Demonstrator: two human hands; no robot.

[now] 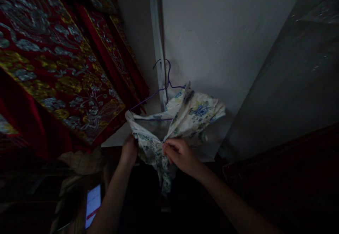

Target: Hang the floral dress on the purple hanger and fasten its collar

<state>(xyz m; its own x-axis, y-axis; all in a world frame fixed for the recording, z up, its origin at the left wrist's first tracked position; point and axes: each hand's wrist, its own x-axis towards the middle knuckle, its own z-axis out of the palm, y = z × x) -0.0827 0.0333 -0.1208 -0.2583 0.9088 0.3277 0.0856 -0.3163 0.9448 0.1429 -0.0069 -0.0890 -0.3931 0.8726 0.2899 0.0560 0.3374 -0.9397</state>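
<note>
A pale blouse [198, 115] with a blue, yellow and green floral print hangs on a thin purple wire hanger [168, 75]. One side of its neckline drapes off the hanger's left shoulder, leaving the purple wire bare there. At the bottom of the V-shaped neck, my right hand [178, 153] pinches the cloth between thumb and fingers. My left hand [129, 150] is against the blouse's left edge, its fingers hidden behind the fabric in the dark. Below my hands, the lower part of the blouse hangs bunched and narrow.
Red cloth [66, 60] with gold and silver sequin embroidery hangs at the left. The hanger's hook is at a pale vertical strip [158, 25] on the white wall [225, 32]. A phone with a lit screen [93, 202] lies lower left. The scene is dim.
</note>
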